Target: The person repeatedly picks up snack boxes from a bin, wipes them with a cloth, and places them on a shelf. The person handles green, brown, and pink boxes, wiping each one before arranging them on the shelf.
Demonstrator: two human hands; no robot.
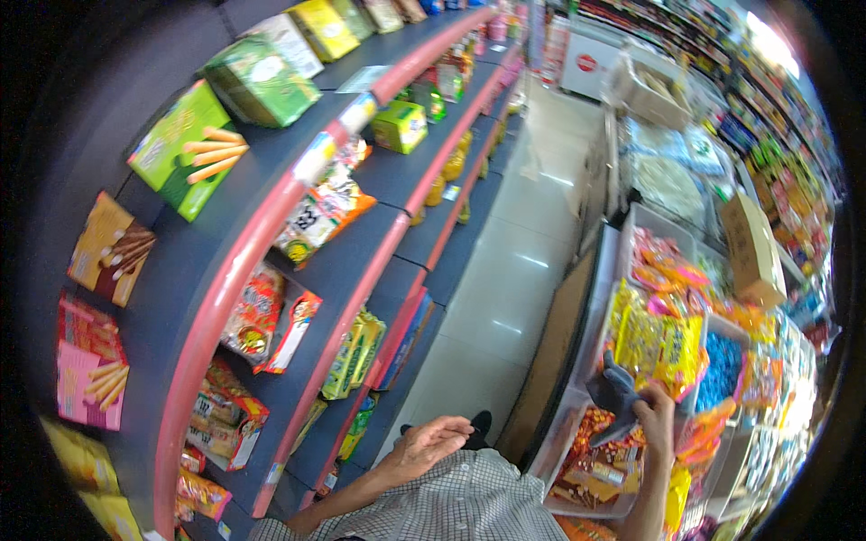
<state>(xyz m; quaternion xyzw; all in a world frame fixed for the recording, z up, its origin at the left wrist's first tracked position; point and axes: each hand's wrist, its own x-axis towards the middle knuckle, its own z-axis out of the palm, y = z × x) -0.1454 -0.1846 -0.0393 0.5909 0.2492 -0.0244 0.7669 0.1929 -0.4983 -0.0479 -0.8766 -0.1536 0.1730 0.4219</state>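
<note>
My right hand (655,411) grips a dark grey cloth (614,391) over the candy bins on the right. Below the cloth is a clear plastic bin of red and brown wrapped sweets (599,466); just beyond it lie yellow candy bags (659,338). My left hand (433,441) is in front of my checked shirt, palm partly turned up, fingers somewhat bent, with nothing in it. To the left, boxes of wafer sticks stand on the dark top shelf, among them a green box (193,152) and a pink box (91,379).
Dark shelves with pink-red front rails (223,291) run along the left, holding snack packs (254,314). A tiled aisle floor (490,304) lies between them and the bins. A cardboard box (752,250) stands among the goods at right; a white freezer (587,64) is at the far end.
</note>
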